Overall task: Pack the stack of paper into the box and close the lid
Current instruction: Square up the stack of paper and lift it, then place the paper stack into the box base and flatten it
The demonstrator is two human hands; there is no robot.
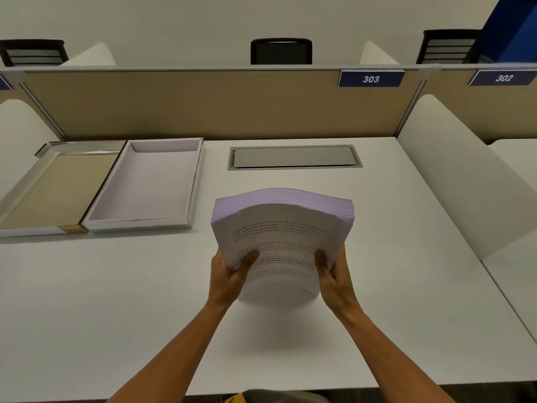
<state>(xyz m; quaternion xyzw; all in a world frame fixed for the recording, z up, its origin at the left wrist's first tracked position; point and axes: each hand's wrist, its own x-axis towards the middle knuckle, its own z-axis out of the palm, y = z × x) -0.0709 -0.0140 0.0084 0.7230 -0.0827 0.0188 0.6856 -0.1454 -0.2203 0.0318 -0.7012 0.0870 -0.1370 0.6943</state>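
An open-plan office or study hall: a white desk backed by a tan fabric partition carrying numbered seat plates "303" and "302", a recessed cable hatch at the far edge, black mesh chairs beyond.

Bare desk surface is left open from 3 through 9 o'clock of the held stack of paper. The open box is reached unobstructed at 10 o'clock. Passage is blocked at 12 o'clock by the partition and at 2 o'clock by the side divider.
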